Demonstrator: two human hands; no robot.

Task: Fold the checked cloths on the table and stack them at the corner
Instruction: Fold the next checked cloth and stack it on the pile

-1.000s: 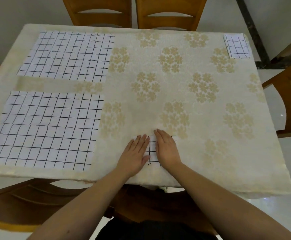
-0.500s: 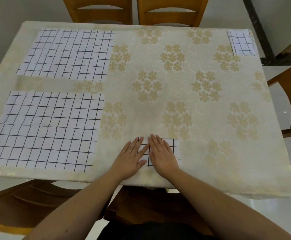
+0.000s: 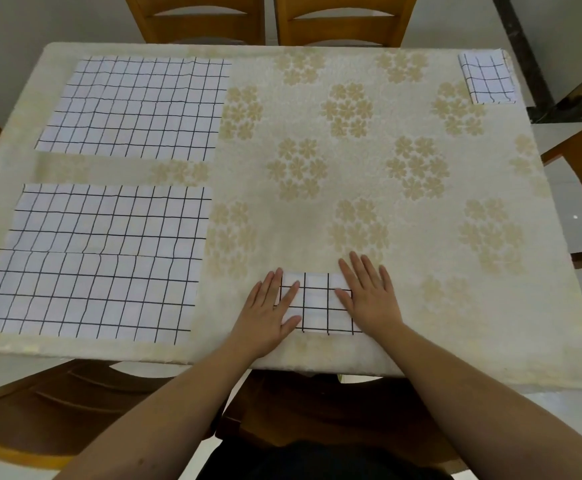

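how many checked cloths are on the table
4: far-left unfolded cloth, near-left unfolded cloth, folded cloth under both hands, folded cloth at far-right corner, possibly stacked.

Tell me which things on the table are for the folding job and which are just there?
For the job: folded cloth under left hand and right hand; near spread cloth; far spread cloth; corner cloth.
Just there: tablecloth; chairs.

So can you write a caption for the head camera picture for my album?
Both hands, left hand and right hand, press flat on a folded checked cloth; two unfolded cloths wait.
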